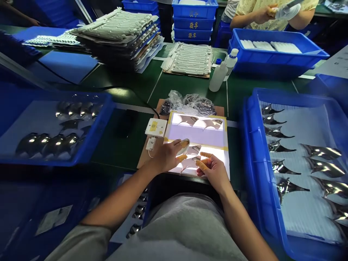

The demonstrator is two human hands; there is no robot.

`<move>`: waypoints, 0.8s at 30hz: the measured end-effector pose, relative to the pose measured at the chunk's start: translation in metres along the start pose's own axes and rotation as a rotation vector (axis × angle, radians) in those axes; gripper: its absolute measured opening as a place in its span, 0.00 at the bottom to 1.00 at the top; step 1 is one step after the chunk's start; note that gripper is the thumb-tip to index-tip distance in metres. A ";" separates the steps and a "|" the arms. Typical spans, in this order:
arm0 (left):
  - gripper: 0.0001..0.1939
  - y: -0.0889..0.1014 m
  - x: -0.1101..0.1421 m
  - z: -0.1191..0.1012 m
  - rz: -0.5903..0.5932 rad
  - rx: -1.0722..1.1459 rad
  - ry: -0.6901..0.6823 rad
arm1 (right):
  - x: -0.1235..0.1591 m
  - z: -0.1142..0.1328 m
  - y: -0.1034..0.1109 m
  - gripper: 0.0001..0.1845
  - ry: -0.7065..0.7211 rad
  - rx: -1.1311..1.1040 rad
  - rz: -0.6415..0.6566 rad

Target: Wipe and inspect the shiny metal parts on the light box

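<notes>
On a lit white panel in front of me, my left hand has yellow finger covers on its fingertips. Its thumb and index finger curl around a curved shiny piece, partly hidden by the fingers. My right hand, also with yellow finger covers, is at the panel's lower right. Its thumb and index finger are apart, near the dark end of a mirror-like piece; whether the thumb touches it I cannot tell. Two similar curved shapes show along the panel's top.
Blue trays with shiny metal parts stand left and right. Behind the panel lie clear plastic bags, a white bottle and stacked moulded sheets. A white switch box adjoins the panel. Another person's arms are across the table.
</notes>
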State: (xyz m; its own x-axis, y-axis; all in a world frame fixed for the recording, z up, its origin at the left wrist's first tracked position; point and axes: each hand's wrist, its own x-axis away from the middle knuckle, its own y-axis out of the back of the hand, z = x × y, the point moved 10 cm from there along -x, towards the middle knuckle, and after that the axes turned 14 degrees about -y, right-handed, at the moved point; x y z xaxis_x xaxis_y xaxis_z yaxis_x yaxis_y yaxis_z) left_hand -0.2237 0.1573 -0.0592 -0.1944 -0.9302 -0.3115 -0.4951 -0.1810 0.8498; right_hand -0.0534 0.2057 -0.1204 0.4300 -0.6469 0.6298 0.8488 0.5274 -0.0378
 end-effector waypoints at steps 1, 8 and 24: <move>0.27 0.007 0.003 0.000 -0.038 -0.009 0.009 | 0.000 0.001 0.001 0.33 -0.002 0.012 -0.013; 0.24 0.053 0.045 0.009 -0.342 -0.025 0.171 | -0.002 -0.001 0.005 0.33 -0.029 0.084 -0.049; 0.24 0.050 0.074 0.008 -0.421 -0.002 0.323 | -0.004 -0.002 0.004 0.32 -0.017 0.058 -0.083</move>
State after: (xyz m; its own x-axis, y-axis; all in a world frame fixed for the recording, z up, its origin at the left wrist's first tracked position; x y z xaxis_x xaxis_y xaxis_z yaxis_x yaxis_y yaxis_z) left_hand -0.2693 0.0824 -0.0431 0.2915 -0.8275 -0.4798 -0.4722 -0.5607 0.6802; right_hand -0.0511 0.2094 -0.1243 0.3535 -0.6806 0.6417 0.8617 0.5039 0.0596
